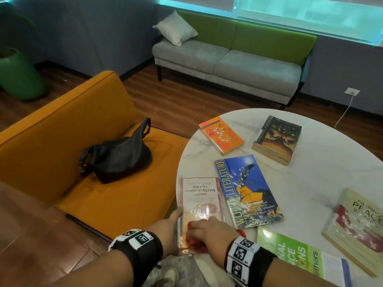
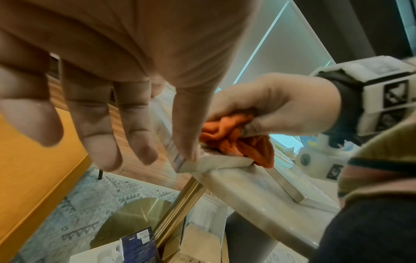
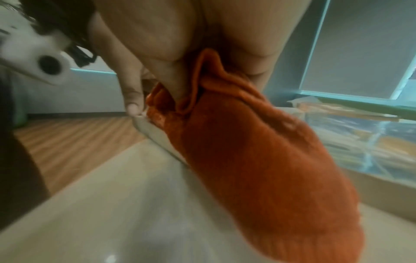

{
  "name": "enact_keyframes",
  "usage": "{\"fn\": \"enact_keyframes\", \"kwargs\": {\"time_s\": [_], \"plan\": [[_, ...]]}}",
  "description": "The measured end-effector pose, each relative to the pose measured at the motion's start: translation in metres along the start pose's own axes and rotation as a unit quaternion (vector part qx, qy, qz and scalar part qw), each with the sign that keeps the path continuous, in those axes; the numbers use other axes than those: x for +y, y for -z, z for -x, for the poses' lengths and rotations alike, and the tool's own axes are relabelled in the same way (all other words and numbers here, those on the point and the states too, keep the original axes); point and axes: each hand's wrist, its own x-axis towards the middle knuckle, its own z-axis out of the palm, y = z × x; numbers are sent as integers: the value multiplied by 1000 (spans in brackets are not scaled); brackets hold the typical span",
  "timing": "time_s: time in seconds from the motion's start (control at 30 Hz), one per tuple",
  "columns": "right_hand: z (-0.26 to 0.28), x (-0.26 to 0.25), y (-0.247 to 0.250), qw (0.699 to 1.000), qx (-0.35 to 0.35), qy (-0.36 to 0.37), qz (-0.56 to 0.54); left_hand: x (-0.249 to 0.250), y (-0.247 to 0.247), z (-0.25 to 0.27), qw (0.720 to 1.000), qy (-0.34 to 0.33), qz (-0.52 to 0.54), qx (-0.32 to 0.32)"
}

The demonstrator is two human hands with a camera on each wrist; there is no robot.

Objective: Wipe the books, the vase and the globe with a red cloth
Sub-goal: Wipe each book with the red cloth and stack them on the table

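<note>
— Bunched in my right hand [image 1: 204, 229] is the soft red terry cloth [image 1: 194, 242], fingers curled round it and pressing it onto the near end of the pale pink paperback with the glossy plastic cover [image 1: 200, 201]. My left hand [image 1: 172, 222] is nearly flat, fingers straight, thumb tip pressed on the book's near corner to steady it.

— Where does that book sit?

— At about seven o'clock on the round white marble-look table [image 1: 310, 177], its near end overhanging the rim.

— How will it handle?

— Light and thin, I'd judge, and slick under that plastic, so it could skate or tip off the edge. Best held along the left edge, as I have it. The cloth is limp and squashes easily.

— And its looks?

— Faded rose, dark title lettering, sheen across the lower half. The blue paperback textbook [image 1: 246, 189] lies just beside it at three o'clock. I see no vase or globe.
</note>
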Motion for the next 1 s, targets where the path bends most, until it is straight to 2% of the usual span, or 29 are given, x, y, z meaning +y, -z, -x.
{"fn": "enact_keyframes", "kwargs": {"time_s": [0.07,0.17,0.23,0.33,0.4,0.47,0.53,0.6,0.7,0.73,0.8,0.83,0.87,0.93,1.0], "plan": [[5,0,-3,1000,5,15,-23,0,0,0,1000,-2,4,2],[-6,14,0,991,86,-39,-92,-2,1,1,1000,-3,11,1],[-15,22,2,986,118,-77,-85,-1,2,2,1000,-8,8,3],[-16,20,-2,996,67,-50,-10,0,3,3,1000,-19,10,0],[-9,16,-9,999,31,12,-16,-3,1,2,1000,-15,14,1],[-5,20,-17,998,30,32,-48,-5,-1,-1,1000,-10,15,3],[-10,33,-12,993,77,-3,-91,-7,-2,-2,1000,-7,13,7],[-15,43,6,986,122,-74,-83,-7,-2,-3,1000,-9,4,9],[-20,43,22,985,109,-131,-3,-7,-2,-3,1000,-6,3,9],[-20,38,19,987,109,-116,-6,-7,-3,-4,1000,-5,4,12],[-15,31,-2,996,81,-21,-9,-8,-3,-4,1000,-3,6,15],[-12,32,-14,999,52,10,-9,-8,-3,-4,1000,-2,7,13],[-10,39,-21,998,55,36,14,-8,-3,-4,1000,-2,8,11],[-10,50,-17,995,97,20,-13,-8,-2,-4,1000,-5,7,9],[-21,62,-7,980,185,-40,-64,-8,-2,-5,1000,-3,2,7]]}}
